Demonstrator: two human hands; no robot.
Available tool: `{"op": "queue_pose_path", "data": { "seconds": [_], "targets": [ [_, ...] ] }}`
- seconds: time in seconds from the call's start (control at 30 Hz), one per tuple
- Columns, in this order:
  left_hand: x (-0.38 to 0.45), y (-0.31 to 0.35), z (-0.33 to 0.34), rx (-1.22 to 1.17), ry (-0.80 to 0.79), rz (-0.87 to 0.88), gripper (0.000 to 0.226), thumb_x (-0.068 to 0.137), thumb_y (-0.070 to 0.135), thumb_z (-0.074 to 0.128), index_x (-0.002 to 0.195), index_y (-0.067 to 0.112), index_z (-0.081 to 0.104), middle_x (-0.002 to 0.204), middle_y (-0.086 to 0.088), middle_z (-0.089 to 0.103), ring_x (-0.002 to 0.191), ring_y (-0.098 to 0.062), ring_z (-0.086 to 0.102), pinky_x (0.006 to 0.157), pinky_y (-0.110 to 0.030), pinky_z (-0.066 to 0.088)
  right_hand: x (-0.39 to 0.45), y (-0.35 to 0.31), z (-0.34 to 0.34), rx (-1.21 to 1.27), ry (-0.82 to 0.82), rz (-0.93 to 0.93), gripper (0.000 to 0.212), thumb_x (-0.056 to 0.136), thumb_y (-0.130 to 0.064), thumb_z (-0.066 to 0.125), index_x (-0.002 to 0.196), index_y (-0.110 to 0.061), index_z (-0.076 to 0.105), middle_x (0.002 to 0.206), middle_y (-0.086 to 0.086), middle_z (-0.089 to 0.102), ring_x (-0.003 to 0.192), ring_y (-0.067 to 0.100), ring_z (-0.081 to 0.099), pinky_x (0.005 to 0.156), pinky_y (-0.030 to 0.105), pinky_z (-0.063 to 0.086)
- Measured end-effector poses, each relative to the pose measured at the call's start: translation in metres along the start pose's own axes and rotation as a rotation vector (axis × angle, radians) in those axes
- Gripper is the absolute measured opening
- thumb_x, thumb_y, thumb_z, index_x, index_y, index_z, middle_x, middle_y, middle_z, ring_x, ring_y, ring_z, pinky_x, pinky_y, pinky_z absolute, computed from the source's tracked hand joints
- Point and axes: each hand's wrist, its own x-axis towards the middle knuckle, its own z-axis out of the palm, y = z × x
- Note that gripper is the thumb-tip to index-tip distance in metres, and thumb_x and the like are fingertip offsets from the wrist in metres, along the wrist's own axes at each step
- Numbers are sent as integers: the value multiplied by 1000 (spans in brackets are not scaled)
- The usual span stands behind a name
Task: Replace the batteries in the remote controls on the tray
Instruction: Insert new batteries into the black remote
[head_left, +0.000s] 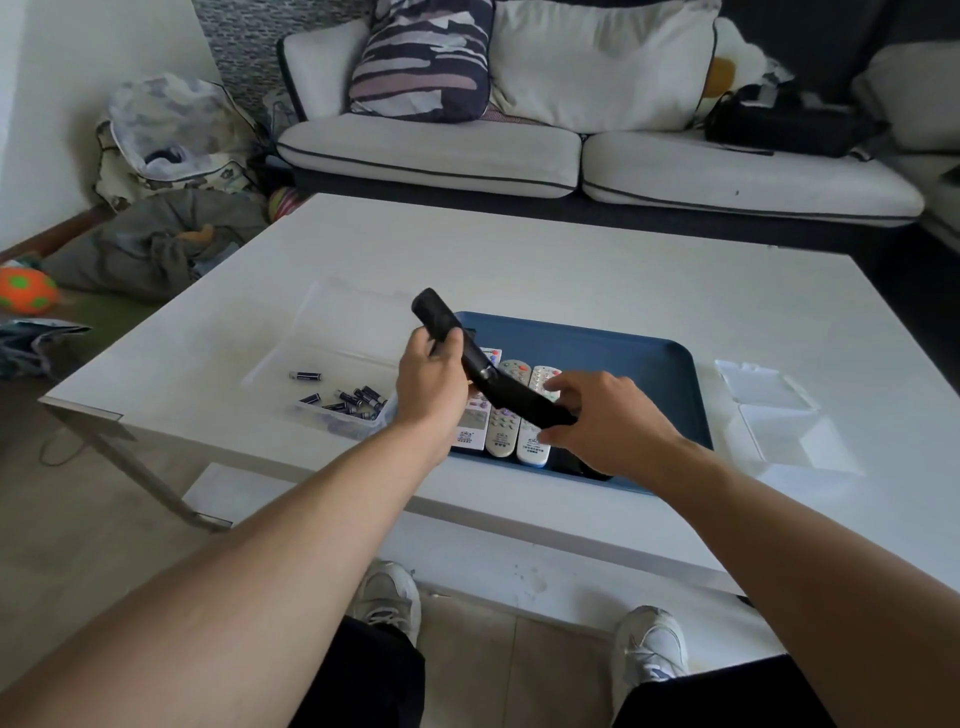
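Observation:
A black remote control (441, 318) is held tilted above the blue tray (623, 358), back side up. My left hand (434, 382) grips its upper half. My right hand (605, 415) holds the lower end, where the black back cover (524, 402) appears slid partly off; a battery tip (487, 372) shows in the gap. Three white remotes (506, 415) lie side by side in the tray under my hands, and a dark remote (576, 462) lies partly hidden beneath my right wrist. Several dark batteries (353, 400) sit in a clear container left of the tray.
The clear battery container (332, 421) has a clear lid (332, 322) lying open behind it. An open clear plastic box (779, 410) lies right of the tray on the white table (571, 260). A sofa (519, 150) stands behind, with clutter on the floor at left.

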Motion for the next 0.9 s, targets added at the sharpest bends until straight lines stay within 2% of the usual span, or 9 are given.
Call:
{"op": "queue_pose_path", "data": {
  "seconds": [0.07,0.13,0.23,0.3,0.37,0.43,0.6,0.8,0.9],
  "targets": [
    [7,-4,-5,25,63,-13,15,84,55,56,82,41,61,94,-7,74,88,-31,73,79,-54,61,-4,3,0,-63,-84,21,49,76,-41,83,119,-32,62,109,-8,72,95,17,66,86,40,57],
    [14,-11,-8,-10,52,-53,20,81,59,58,85,40,64,92,-10,75,83,-34,75,77,-57,61,-12,6,5,-146,-164,26,44,75,-45,83,113,-34,64,108,-8,71,93,17,67,85,39,58],
    [6,-2,-10,-113,20,-141,19,99,41,59,103,22,63,86,-14,73,70,-32,75,71,-53,63,-24,9,20,-239,-208,0,45,75,-49,81,115,-36,64,112,-12,70,97,15,66,87,38,57],
    [4,1,-8,-161,-24,-199,18,104,29,53,109,14,60,84,-12,71,64,-28,73,63,-44,64,-29,13,29,-290,-190,-14,43,76,-51,80,114,-38,65,114,-13,67,100,13,64,86,37,55],
    [5,1,-7,-190,-73,-252,15,107,22,49,109,11,59,86,-12,68,68,-28,72,62,-39,63,-35,17,36,-342,-172,-20,41,79,-52,77,114,-37,65,116,-13,62,102,13,61,83,34,53],
    [6,1,-4,-211,-110,-280,14,107,18,47,109,10,59,89,-13,67,74,-30,72,70,-42,63,-40,21,40,-379,-157,-21,42,81,-53,76,117,-36,65,117,-11,60,103,14,60,79,31,50],
    [3,1,3,-216,-180,-252,17,108,19,45,118,11,56,95,-14,72,77,-31,75,73,-43,63,-46,30,43,-437,-104,-1,45,79,-62,73,115,-36,62,113,-11,61,100,14,61,70,30,40],
    [-3,6,9,-245,-249,-216,23,109,22,43,128,13,52,113,-20,72,97,-39,73,81,-46,62,-48,35,39,-508,-45,11,61,73,-79,64,107,-29,54,101,-9,66,89,16,64,70,31,45],
    [-5,7,12,-255,-280,-199,24,108,21,44,130,14,53,112,-20,71,102,-39,72,86,-48,61,-46,26,27,-419,51,-15,50,79,-76,60,98,-31,56,94,-12,65,81,14,62,69,31,48]
  ]
}}
